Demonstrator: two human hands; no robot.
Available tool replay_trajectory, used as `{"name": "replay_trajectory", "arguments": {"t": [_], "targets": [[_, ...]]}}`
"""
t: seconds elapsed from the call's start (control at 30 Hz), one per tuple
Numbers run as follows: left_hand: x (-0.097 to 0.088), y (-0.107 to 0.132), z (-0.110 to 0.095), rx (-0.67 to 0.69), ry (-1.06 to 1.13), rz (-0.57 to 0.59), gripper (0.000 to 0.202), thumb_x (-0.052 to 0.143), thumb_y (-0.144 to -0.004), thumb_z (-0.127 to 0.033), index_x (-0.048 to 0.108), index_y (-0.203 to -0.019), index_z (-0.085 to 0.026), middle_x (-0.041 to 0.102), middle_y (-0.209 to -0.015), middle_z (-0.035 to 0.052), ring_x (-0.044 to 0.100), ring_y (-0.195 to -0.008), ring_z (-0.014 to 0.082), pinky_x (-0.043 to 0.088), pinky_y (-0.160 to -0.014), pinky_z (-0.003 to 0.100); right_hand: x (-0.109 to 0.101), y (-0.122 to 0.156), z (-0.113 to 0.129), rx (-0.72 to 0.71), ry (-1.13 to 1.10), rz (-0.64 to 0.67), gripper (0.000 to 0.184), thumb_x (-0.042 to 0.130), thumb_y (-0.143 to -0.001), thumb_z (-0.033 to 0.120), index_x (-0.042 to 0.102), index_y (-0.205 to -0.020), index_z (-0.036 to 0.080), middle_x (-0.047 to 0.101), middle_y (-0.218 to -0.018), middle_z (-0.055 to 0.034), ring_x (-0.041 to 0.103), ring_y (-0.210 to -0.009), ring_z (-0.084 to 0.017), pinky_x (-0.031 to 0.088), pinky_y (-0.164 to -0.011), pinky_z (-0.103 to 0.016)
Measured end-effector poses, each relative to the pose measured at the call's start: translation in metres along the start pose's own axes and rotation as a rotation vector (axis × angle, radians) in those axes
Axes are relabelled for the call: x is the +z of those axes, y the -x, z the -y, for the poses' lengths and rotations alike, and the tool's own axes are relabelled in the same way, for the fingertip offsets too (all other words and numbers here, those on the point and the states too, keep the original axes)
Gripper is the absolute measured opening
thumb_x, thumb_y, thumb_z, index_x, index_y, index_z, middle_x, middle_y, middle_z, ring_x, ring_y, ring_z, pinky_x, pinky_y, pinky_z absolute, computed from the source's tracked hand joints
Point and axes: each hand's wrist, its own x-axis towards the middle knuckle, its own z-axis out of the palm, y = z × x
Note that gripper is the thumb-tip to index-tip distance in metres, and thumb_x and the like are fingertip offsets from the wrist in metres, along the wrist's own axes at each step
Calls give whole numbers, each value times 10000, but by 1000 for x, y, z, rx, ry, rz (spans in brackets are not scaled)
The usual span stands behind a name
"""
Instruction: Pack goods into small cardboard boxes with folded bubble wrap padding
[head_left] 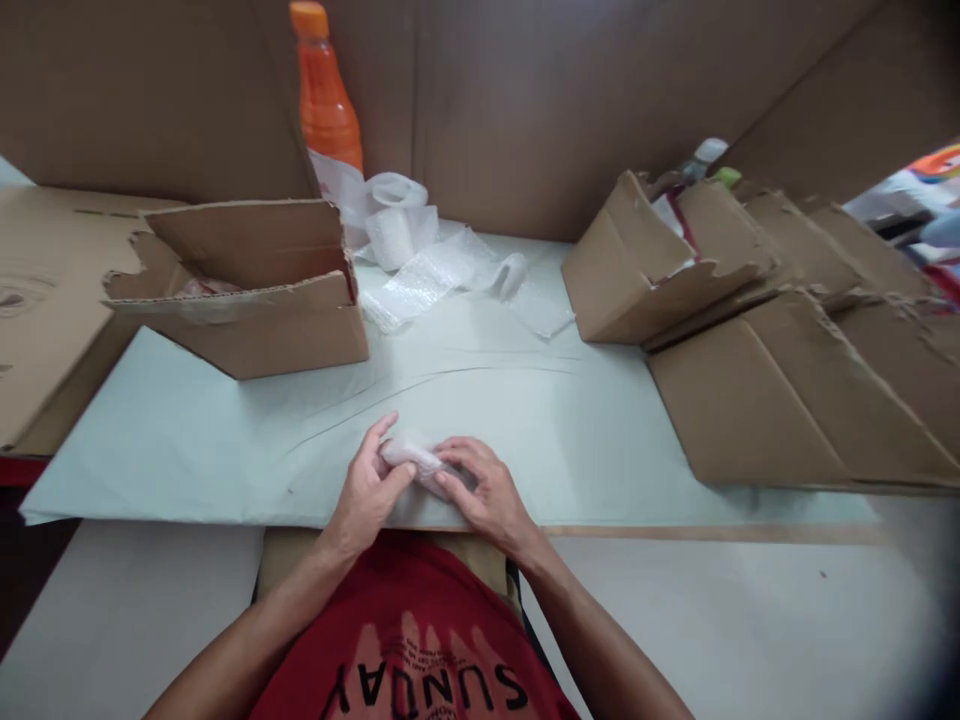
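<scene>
Both my hands meet at the near edge of a pale green sheet (pixel 225 430) that covers the table. Between them lies a small bundle wrapped in bubble wrap (pixel 414 458). My left hand (pixel 369 492) grips its left end with thumb and fingers closed on it. My right hand (pixel 484 490) presses its fingers over the right end. What is inside the wrap is hidden.
An open cardboard box (pixel 255 300) stands at the back left, with an orange bottle (pixel 324 95) behind it. Loose bubble wrap (pixel 442 270) lies at the back centre. Torn, flattened cardboard boxes (pixel 780 350) pile up on the right. Cardboard walls (pixel 540 100) close the back.
</scene>
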Motion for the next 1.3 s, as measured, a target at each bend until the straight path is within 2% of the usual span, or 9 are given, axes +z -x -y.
{"name": "replay_trajectory", "arguments": {"t": [0.1, 0.23, 0.47, 0.6, 0.7, 0.83, 1.0, 1.13, 1.3], "targets": [[2, 1, -4, 94, -132, 69, 694, 658, -825, -259, 436, -1475, -155, 679, -1005, 46, 661, -851, 158, 552, -815, 278, -7, -7, 2, 20, -62, 55, 421, 721, -870, 369, 657, -1253, 205, 699, -1235, -110, 671, -1040, -224, 551, -883, -357], [-18, -2, -23, 437, -480, 112, 562, 647, -861, -209, 523, -1410, -199, 713, -1072, 66, 692, -942, 184, 572, -879, 306, -17, -29, 6, -59, -6, 199, 134, 687, -917, 339, 727, -976, 226, 738, -875, -35, 667, -828, -188, 545, -776, -323], [-120, -40, -133, 1152, -1079, -540, 667, 732, -827, -191, 499, -1446, -279, 598, -1407, 90, 505, -1393, 326, 386, -1188, 533, -60, -119, 72, -304, 101, 73, 79, 657, -939, 271, 721, -896, 253, 699, -856, -30, 639, -709, -151, 499, -574, -263], [-153, -62, -152, 1150, -1196, -610, 533, 686, -846, -155, 583, -1357, -266, 698, -1248, 70, 580, -1320, 324, 322, -1213, 562, -65, -202, 137, -501, 311, -79, 107, 634, -956, 301, 711, -903, 247, 697, -859, -16, 628, -730, -139, 498, -642, -258], [-156, -69, -136, 1154, -1238, -588, 416, 635, -856, -90, 640, -1236, -261, 747, -1081, 50, 682, -1151, 286, 349, -1182, 577, -33, -269, 163, -608, 547, -2, 134, 628, -935, 274, 715, -852, 214, 700, -832, -6, 666, -781, -159, 514, -720, -279], [-153, -70, -123, 1187, -1220, -612, 390, 634, -836, -57, 644, -1173, -252, 751, -1023, 41, 701, -1097, 274, 377, -1158, 583, 38, -335, 155, -588, 822, 296, 161, 702, -815, 128, 686, -660, 168, 694, -699, -48, 728, -823, -256, 519, -765, -352], [-155, -70, -128, 1187, -1187, -586, 418, 645, -830, -58, 629, -1185, -278, 739, -1005, 26, 701, -1086, 277, 413, -1137, 595, 91, -358, 135, -569, 911, 529, 180, 703, -790, 85, 693, -635, 177, 746, -741, -88, 739, -827, -259, 523, -731, -338], [-170, -72, -121, 1201, -973, -726, 644, 742, -778, -127, 561, -1373, -297, 671, -1226, 71, 615, -1250, 326, 422, -1150, 606, 53, -347, 143, -543, 722, 493, 144, 684, -845, 134, 709, -716, 194, 720, -704, -30, 711, -741, -198, 512, -691, -294], [-207, -88, -90, 934, -482, -787, 715, 762, -817, -260, 489, -1477, -298, 551, -1464, 87, 516, -1377, 326, 391, -1198, 556, -45, -284, 113, -347, 425, -58, 156, 609, -950, 286, 745, -985, 218, 758, -851, -20, 712, -762, -175, 531, -675, -293]]}}
